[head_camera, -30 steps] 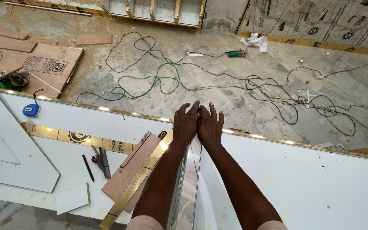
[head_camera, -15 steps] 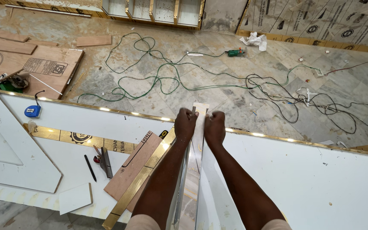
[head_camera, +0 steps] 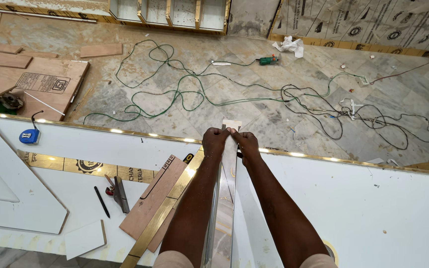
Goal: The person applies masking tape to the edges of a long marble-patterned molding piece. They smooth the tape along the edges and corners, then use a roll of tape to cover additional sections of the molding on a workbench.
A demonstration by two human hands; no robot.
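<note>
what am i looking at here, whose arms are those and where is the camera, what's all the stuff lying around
This is one view from a camera worn on a person's head, looking down along their own two bare arms. There is no machine here.

The left hand and right hand grip the far end of a long narrow glossy strip that stands on edge and runs away from the person. A small pale piece shows just past the fingers.

Below lies a big white panel with a gold edge band. On it, to the left, are a blue tape measure, a black pencil, a small hand tool and a brown wooden strip.

Beyond is a stone floor with a tangled green cable and a green power tool.
</note>
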